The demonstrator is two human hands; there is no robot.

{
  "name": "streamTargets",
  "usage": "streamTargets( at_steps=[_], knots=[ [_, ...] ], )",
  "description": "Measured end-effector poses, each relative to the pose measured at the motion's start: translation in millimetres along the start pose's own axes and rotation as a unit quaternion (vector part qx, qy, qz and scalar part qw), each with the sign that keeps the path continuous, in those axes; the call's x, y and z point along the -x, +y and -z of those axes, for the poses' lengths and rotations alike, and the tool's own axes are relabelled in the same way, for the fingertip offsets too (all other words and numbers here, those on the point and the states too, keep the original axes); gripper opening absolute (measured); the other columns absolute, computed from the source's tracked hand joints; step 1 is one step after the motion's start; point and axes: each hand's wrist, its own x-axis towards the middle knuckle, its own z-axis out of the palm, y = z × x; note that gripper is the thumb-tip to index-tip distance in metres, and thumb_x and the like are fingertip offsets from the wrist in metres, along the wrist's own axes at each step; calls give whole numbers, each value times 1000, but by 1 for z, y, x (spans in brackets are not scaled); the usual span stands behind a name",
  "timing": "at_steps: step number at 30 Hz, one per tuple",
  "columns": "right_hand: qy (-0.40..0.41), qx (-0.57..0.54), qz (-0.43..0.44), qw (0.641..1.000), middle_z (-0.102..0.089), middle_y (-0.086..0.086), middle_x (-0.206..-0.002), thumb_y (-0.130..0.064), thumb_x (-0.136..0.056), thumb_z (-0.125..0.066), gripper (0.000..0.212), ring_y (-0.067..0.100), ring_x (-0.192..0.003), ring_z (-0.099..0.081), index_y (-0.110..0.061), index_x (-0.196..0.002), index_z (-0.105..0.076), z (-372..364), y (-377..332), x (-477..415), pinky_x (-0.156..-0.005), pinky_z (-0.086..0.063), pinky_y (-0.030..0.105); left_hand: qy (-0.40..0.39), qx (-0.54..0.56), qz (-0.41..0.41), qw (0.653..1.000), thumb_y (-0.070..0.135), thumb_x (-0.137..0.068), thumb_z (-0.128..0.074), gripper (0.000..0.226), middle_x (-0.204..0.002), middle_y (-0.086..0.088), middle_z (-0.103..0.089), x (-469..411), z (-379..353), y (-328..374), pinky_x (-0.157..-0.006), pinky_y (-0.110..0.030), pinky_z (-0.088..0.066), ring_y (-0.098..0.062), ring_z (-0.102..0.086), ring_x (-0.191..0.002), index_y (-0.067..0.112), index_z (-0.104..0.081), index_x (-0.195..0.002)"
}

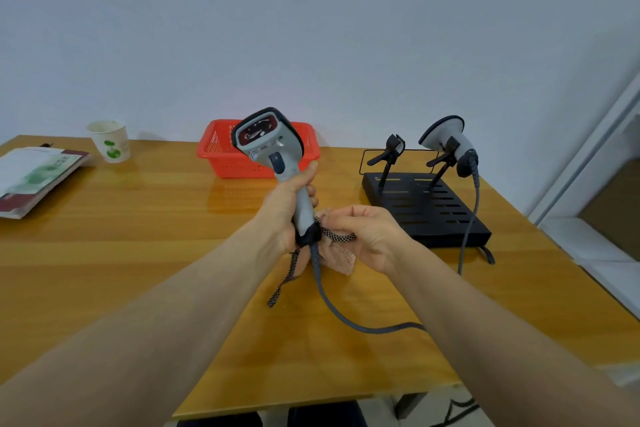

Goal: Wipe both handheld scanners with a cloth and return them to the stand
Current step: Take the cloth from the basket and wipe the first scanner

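Wiping so low on the handle, we risk snagging the cloth (341,262) in the checkered strap (284,284) that hangs from the base of the scanner (266,142). A tug there could twist it out of our left hand (287,208). The cable (332,308) trails off toward 4 o'clock, and dragging it could catch the stand (429,215).

Our left fingers wrap the grey handle, thumb up near the trigger. Our right hand (370,236) pinches the cloth against the base. The scanner is held upright at centre, above the table, its dark-rimmed red window facing us and the basket (221,152) behind it at 12 o'clock. The other scanner (450,142) sits in the stand's right clip at 2 o'clock; the left clip (393,149) is empty.
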Motion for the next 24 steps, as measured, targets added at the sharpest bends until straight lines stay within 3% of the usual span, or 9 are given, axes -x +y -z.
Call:
streamTargets(
  at_steps=[4, 6, 9, 11, 13, 16, 19, 21, 24],
  knots=[
    [39, 99, 73, 992, -70, 9, -78, 3, -74, -72, 11, 16, -73, -66, -3, -73, -63, 1, -4, -2, -67, -57, 29, -33, 12, 8, 999, 22, -75, -68, 19, -69, 0, -51, 3, 5, 2, -62, -26, -44, -12, -47, -61, 11, -62, -90],
    [47, 77, 115, 989, -72, 7, -87, -3, -77, -73, 8, 18, -86, -66, -7, -77, -65, 1, -5, -4, -80, -56, 35, -45, 27, 16, 999, 25, -80, -64, 25, -84, -4, -56, 3, 7, 2, -70, -30, -48, -18, -54, -78, 11, -63, -100],
    [5, 54, 136, 989, -70, 7, -81, -1, -78, -71, 7, 17, -78, -67, -4, -83, -66, -6, -2, -4, -76, -58, 32, -52, 38, 31, 997, 28, -82, -63, 33, -93, -9, -59, 5, 6, 1, -88, -37, -49, -25, -57, -95, 10, -58, -110],
    [10, 63, 133, 989, -69, 7, -79, 2, -78, -70, 7, 14, -71, -67, -1, -82, -65, -8, 1, -4, -68, -59, 26, -60, 41, 36, 997, 24, -84, -62, 32, -90, -12, -58, 7, 6, -1, -91, -39, -48, -27, -58, -91, 6, -55, -109],
    [72, 124, 136, 980, -69, 7, -77, 1, -78, -71, 8, 14, -70, -66, -5, -78, -65, -5, 1, -9, -65, -58, 24, -63, 41, 40, 996, 19, -84, -61, 23, -83, -12, -56, 9, 7, -4, -81, -37, -50, -24, -58, -78, 4, -53, -100],
    [155, 184, 179, 954, -73, 3, -82, -10, -76, -76, 10, 19, -84, -69, -19, -73, -71, 1, -6, -16, -80, -57, 38, -64, 34, 43, 996, 10, -85, -58, 12, -79, -11, -56, 10, 8, -9, -70, -34, -52, -22, -57, -71, 4, -52, -94],
    [130, 151, 258, 945, -72, -7, -78, -15, -76, -76, 14, 13, -88, -67, -26, -67, -73, -2, -17, -11, -83, -55, 32, -36, -36, 9, 999, 5, -84, -60, 10, -79, -13, -61, 7, 8, -12, -68, -36, -51, -24, -58, -69, 2, -57, -93],
    [86, 148, 284, 943, -68, -5, -74, -11, -78, -74, 13, 8, -77, -64, -22, -72, -71, -10, -22, -5, -72, -55, 21, -29, -63, -23, 997, 0, -83, -60, 13, -80, -15, -61, 6, 7, -15, -69, -39, -51, -27, -59, -71, 1, -58, -96],
    [74, 167, 277, 943, -71, 2, -81, -10, -75, -76, 10, 13, -80, -69, -19, -74, -71, -21, -18, -8, -71, -57, 25, -37, -115, -45, 992, -4, -82, -56, 14, -80, -17, -63, 8, -1, -22, -72, -44, -53, -30, -60, -74, 0, -60, -94]
  ],
)
